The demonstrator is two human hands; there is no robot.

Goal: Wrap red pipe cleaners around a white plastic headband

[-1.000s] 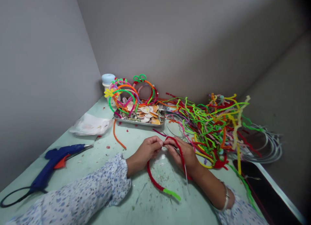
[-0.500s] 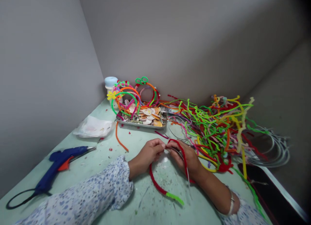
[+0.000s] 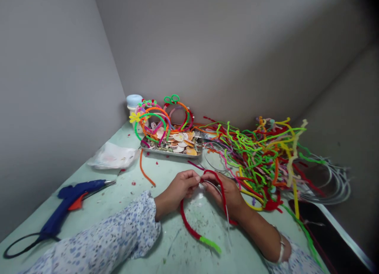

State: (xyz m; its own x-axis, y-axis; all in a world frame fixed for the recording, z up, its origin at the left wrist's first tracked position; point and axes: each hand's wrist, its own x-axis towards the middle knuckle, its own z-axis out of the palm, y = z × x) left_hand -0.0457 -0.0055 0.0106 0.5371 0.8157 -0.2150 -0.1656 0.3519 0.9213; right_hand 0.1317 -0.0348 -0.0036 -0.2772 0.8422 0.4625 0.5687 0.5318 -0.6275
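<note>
Between my hands is a thin metal headband [image 3: 228,226], bare and silvery at its right end. Red pipe cleaner [image 3: 188,226] covers its left part, down to a bright green tip [image 3: 211,244]. My left hand [image 3: 184,187] is closed, thumb and fingers pinching the wrapped band near its top. My right hand [image 3: 227,193] is closed around the band just beside it. A loose length of the red pipe cleaner loops over the back of the right hand and hangs toward its wrist. The palm-side fingers of both hands are partly hidden.
A blue glue gun [image 3: 62,211] lies at left, near a plastic bag [image 3: 114,156]. Behind, a metal tray [image 3: 168,152] holds shells and finished headbands [image 3: 152,109], next to a lidded jar [image 3: 134,101]. At right are heaped pipe cleaners [image 3: 254,147], wire hoops [image 3: 340,187] and a dark flat object [image 3: 334,234].
The view has shifted slightly, so the scene sits a little further left. Both hands keep their grip on the headband, with only slight finger movement.
</note>
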